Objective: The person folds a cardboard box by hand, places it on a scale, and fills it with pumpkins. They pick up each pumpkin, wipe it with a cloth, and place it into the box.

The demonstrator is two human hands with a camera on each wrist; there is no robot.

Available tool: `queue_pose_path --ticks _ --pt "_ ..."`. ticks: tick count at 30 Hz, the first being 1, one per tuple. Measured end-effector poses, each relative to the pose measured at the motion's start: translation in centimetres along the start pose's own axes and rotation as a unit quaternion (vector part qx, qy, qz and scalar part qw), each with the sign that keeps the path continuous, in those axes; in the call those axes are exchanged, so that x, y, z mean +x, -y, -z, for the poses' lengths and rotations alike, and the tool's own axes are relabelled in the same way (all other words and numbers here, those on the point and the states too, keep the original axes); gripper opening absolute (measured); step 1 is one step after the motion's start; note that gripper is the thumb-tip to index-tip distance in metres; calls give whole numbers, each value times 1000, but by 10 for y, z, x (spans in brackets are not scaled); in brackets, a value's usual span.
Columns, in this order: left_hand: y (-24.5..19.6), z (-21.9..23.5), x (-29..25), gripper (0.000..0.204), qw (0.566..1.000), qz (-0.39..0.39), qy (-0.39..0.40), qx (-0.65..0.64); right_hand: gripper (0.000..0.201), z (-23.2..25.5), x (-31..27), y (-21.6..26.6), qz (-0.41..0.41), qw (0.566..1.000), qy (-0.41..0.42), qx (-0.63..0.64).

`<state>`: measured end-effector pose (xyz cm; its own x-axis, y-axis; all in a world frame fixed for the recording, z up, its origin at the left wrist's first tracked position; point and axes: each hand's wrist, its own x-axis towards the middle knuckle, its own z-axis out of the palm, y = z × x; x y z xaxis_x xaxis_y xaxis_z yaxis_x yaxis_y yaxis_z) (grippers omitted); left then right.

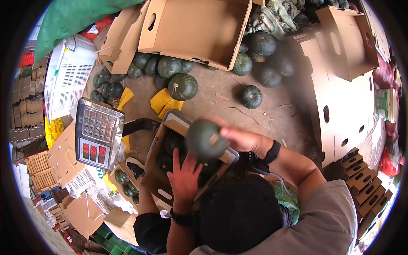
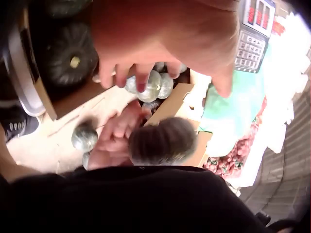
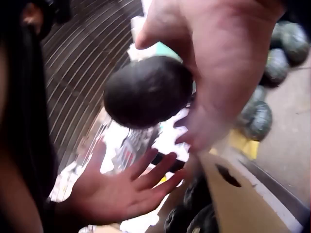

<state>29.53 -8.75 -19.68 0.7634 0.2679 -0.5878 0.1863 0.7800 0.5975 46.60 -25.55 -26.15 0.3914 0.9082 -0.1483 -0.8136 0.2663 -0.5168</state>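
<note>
A dark green pumpkin (image 1: 204,142) is up in the air over a cardboard box (image 1: 148,180), blurred by motion. My right hand (image 1: 244,138) is at its right side. In the right wrist view the thumb stands off the pumpkin (image 3: 148,92) and the fingers (image 3: 187,138) are loosely spread beside it. My left hand (image 1: 185,176) is held below and to the left, palm up with fingers spread, nothing in it. Several more pumpkins lie in the box under the hands, partly hidden; one pumpkin (image 2: 73,56) shows in the left wrist view.
A scale display (image 1: 100,131) with red digits stands left of the box. Pumpkins (image 1: 182,87) lie on the floor ahead, near a yellow cloth (image 1: 165,102). An open cardboard tray (image 1: 195,29) is at the back. Stacked flat cardboard (image 1: 340,114) stands at right.
</note>
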Motion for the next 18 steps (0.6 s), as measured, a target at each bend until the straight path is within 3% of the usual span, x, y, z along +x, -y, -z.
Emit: queue_pose_path --ticks 2,3,4,5,6,7,8,9,10,11,13,16,18 --pt "-2 -28 -7 57 992 4 101 -73 82 -9 7 6 32 952 27 -304" --pt "-5 -20 -12 62 995 2 70 -66 78 -10 11 10 47 893 44 -446" --pt "-9 -2 -21 68 997 -2 37 -60 74 12 16 6 93 825 -76 -553" --pt "-11 15 -31 75 998 -8 4 -56 71 44 16 0 138 731 -192 -641" --pt "-12 26 -42 72 996 -35 -28 -73 70 61 11 4 79 632 -300 -711" --pt "-10 41 -50 71 995 -61 -77 16 71 78 5 7 23 516 -394 -760" --pt "-5 62 -58 70 981 -93 -136 102 77 95 1 4 -27 463 -444 -767" --pt "1 87 -70 69 952 -126 -206 186 82 115 -4 -4 -61 444 -461 -766" --pt "14 119 -77 69 879 -153 -249 378 86 137 -6 -16 -19 451 -455 -768" --pt "32 150 -79 69 767 -159 -288 552 88 147 -8 -23 34 465 -448 -763" --pt "65 179 -81 76 626 -119 -263 724 89 155 -8 -35 76 430 -425 -793" --pt "76 174 -84 81 615 -126 -244 739 88 154 -6 -31 73 438 -430 -786" --pt "63 157 -89 83 606 -130 -290 729 88 155 -7 -27 75 437 -414 -795"
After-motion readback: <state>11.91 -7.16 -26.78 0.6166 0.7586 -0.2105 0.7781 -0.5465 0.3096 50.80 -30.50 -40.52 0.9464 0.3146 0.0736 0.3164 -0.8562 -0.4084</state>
